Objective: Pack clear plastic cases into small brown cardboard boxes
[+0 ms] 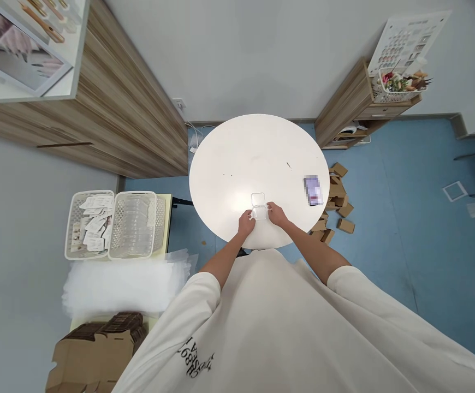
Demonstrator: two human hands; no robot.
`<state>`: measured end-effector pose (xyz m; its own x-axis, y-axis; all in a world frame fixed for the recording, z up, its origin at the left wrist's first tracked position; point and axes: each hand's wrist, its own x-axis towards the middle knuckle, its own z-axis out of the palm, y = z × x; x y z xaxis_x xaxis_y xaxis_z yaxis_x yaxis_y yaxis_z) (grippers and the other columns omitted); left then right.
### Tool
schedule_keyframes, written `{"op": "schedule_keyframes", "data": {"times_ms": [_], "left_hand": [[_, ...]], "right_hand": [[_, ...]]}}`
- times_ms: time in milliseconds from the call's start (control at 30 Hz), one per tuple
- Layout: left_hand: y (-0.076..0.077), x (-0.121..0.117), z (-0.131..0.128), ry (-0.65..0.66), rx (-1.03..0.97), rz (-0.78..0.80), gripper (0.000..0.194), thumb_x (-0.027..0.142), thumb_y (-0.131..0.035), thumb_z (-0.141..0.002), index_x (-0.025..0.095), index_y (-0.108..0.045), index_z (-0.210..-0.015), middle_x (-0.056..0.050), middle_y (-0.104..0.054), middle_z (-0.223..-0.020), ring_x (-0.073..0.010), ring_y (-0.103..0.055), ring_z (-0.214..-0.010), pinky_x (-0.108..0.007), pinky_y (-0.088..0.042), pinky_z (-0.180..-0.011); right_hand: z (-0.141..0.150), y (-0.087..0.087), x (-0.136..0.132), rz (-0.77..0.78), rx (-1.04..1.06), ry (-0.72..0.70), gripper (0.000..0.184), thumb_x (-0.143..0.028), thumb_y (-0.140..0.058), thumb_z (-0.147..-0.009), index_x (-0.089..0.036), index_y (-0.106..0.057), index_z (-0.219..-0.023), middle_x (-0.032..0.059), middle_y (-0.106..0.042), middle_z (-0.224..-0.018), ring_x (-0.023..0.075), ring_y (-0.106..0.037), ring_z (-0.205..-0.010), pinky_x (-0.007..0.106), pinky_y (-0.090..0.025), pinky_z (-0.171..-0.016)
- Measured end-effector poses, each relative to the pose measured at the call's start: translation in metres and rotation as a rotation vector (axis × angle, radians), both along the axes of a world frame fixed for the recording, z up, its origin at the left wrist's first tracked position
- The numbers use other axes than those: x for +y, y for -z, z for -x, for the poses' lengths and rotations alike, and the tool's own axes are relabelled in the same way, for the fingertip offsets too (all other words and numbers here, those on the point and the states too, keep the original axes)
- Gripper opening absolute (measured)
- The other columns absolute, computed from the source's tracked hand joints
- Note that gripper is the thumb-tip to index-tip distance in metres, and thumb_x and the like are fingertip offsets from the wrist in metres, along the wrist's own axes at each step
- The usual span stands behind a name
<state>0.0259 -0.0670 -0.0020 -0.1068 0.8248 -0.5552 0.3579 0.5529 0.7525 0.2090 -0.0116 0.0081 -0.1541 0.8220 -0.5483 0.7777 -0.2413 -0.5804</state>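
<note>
A small clear plastic box [259, 200], its hinged lid laid open, lies near the front edge of the round white table [229, 158]. My left hand [246, 222] grips the left side of the box's nearer half with bent fingers. On the opposite side, my right hand [277, 214] has its fingers closed at the right edge, near the hinge line. Nothing can be made out inside the clear box. A purple item [313, 190], blurred in the picture, lies on the table to the right of my hands.
On my left, one white basket [70, 226] holds printed packets and another [154, 224] holds stacked clear boxes. Clear bags [118, 286] and flat brown cartons [94, 355] lie nearer me. Small brown boxes [338, 191] sit on the floor at right, below a wooden cabinet [344, 101].
</note>
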Motion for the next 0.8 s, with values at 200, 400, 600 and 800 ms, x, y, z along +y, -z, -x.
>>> {"op": "schedule_keyframes", "data": {"times_ms": [200,400,600,800], "left_hand": [[-0.002,-0.016,-0.002,0.026,-0.021,0.032,0.048,0.015,-0.061,-0.083,0.020,-0.058,-0.131,-0.012,-0.060,-0.140,-0.0260,-0.060,-0.123,-0.038,-0.047,-0.104],[-0.004,-0.007,-0.007,0.038,-0.019,0.028,0.053,0.017,-0.062,-0.082,0.021,-0.056,-0.134,-0.011,-0.058,-0.143,-0.0274,-0.055,-0.130,-0.039,-0.044,-0.106],[-0.005,0.013,-0.006,0.017,-0.025,0.040,0.053,0.020,-0.063,-0.083,0.022,-0.055,-0.135,-0.010,-0.053,-0.149,-0.0272,-0.050,-0.135,-0.037,-0.041,-0.109],[-0.007,0.010,-0.005,0.004,-0.012,0.052,0.053,0.021,-0.065,-0.083,0.022,-0.055,-0.135,-0.011,-0.051,-0.149,-0.0270,-0.050,-0.135,-0.037,-0.039,-0.111]], "right_hand": [[-0.001,0.003,-0.032,0.047,0.079,0.080,0.036,-0.014,-0.043,-0.093,-0.022,-0.060,-0.123,0.0079,-0.066,-0.127,0.0181,-0.064,-0.110,0.031,-0.050,-0.095],[0.006,0.001,-0.028,0.024,0.142,0.090,0.043,-0.016,-0.046,-0.091,-0.023,-0.061,-0.131,0.0068,-0.062,-0.137,0.0193,-0.060,-0.122,0.034,-0.048,-0.105],[0.013,0.004,-0.014,0.030,0.161,0.064,0.049,-0.022,-0.051,-0.092,-0.023,-0.056,-0.140,0.0067,-0.058,-0.144,0.0199,-0.058,-0.128,0.034,-0.047,-0.108],[0.007,0.006,-0.017,0.032,0.156,0.063,0.048,-0.027,-0.051,-0.094,-0.021,-0.055,-0.142,0.0087,-0.057,-0.145,0.0213,-0.056,-0.129,0.035,-0.046,-0.108]]}}
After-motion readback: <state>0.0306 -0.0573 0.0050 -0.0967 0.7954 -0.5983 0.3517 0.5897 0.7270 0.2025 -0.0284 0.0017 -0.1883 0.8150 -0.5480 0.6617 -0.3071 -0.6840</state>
